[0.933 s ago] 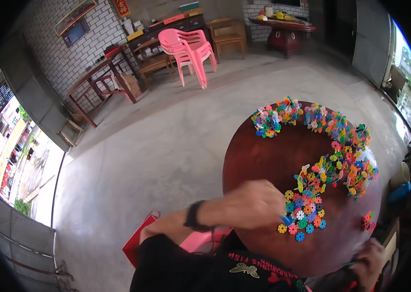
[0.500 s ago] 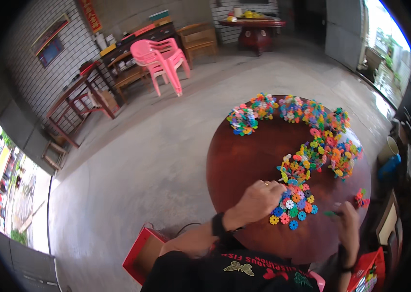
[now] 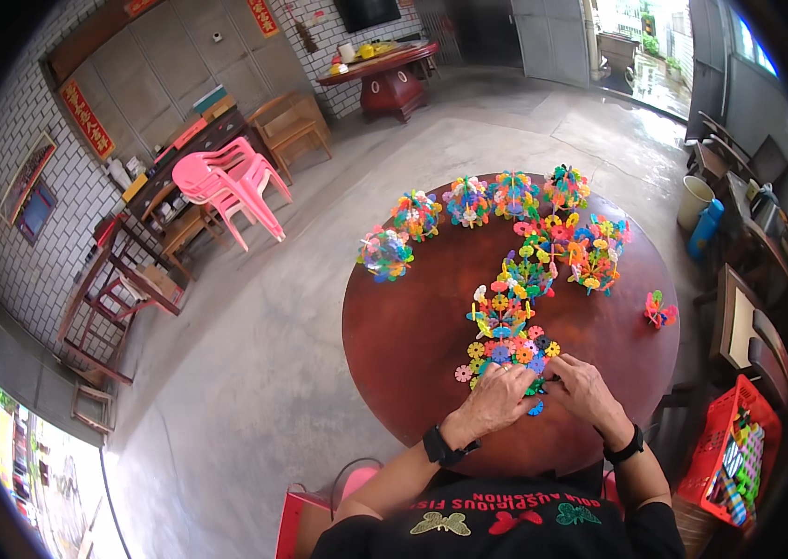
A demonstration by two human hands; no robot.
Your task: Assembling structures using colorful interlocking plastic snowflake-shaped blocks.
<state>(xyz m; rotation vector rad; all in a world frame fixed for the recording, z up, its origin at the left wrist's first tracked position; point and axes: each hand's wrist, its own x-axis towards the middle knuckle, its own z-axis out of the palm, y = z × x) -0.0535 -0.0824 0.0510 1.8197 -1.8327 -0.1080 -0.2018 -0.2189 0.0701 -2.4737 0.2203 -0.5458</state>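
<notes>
**Two Hands Met Over a Cluster of Snowflake Pieces**

Both hands came together at the near edge of the round wooden table (image 3: 394, 354). The left hand (image 3: 498, 396) lay curled over a flat cluster of snowflake pieces (image 3: 506, 352), fingers bent down onto them; the right hand (image 3: 583, 387) pressed in beside it, fingertips pinching at the same pieces, though which piece could not be told. Each wrist bore a black band. Just beyond the hands, a line of joined multicoloured pieces (image 3: 524, 275) ran away across the tabletop. A small loose assembly (image 3: 660, 310) sat apart to the right. Farther off, a row of finished colourful balls (image 3: 468, 200) curved along the far rim. Beyond the table stood stacked pink plastic chairs (image 3: 226, 182); a red crate (image 3: 725, 447) sat on the floor at the right.
</notes>
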